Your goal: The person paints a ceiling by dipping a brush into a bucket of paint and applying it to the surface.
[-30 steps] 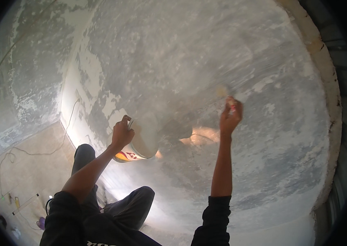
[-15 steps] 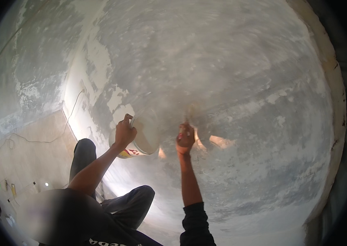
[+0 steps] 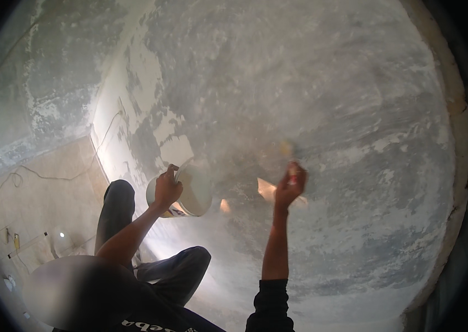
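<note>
The person's left hand (image 3: 168, 191) is at the 9 o'clock side of a pale bucket (image 3: 196, 191), its fingers curled closely over the rim, so the grip is closed up around that edge with no visible gap. The bucket lies just off the centre of the view toward 8 o'clock, its round mouth showing toward 3 o'clock; how much it contains cannot be told. Well apart from it, at its 3 o'clock, the right hand (image 3: 291, 188) is wrapped around the red handle of a brush (image 3: 287, 148), the fingers folded in tight. The brush's yellowish head points to 12 o'clock from that hand, in front of a patchy grey wall (image 3: 328, 99); it is too blurred to tell whether the bristles touch the surface. A warm patch of light (image 3: 266, 189) falls on the wall at the right hand's 9 o'clock. One bent knee (image 3: 120, 193) is at the bucket's 9 o'clock, the other knee (image 3: 194, 260) at its 6 o'clock. Out toward 9 o'clock in the view, a thin cable (image 3: 59, 178) loops over the light-coloured floor (image 3: 51, 207).
</note>
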Action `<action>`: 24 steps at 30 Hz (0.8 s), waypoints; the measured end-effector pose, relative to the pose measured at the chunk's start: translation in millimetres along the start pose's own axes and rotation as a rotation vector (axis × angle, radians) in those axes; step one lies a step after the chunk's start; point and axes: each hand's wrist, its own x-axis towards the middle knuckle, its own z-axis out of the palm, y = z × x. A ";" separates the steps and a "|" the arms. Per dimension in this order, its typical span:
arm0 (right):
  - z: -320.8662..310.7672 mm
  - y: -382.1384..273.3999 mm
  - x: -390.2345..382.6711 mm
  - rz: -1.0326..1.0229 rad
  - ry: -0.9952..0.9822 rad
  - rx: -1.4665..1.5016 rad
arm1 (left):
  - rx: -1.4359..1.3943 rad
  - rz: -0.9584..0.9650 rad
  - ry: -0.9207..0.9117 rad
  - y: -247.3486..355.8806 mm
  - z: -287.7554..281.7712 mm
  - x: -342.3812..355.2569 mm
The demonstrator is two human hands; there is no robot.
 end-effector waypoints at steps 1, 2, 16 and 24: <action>-10.9 5.6 16.8 -0.083 0.070 -0.098 | 0.001 0.005 -0.009 2.5 -0.9 0.9; -16.8 2.4 31.1 -0.035 0.128 -0.086 | -0.006 0.013 0.002 3.4 -2.7 2.4; 77.9 -60.3 -139.5 0.275 -0.233 0.208 | 0.015 -0.021 0.025 -31.2 -2.4 3.0; 57.5 -34.1 -104.7 0.286 -0.212 0.194 | 0.008 0.001 -0.058 -13.9 -5.1 1.9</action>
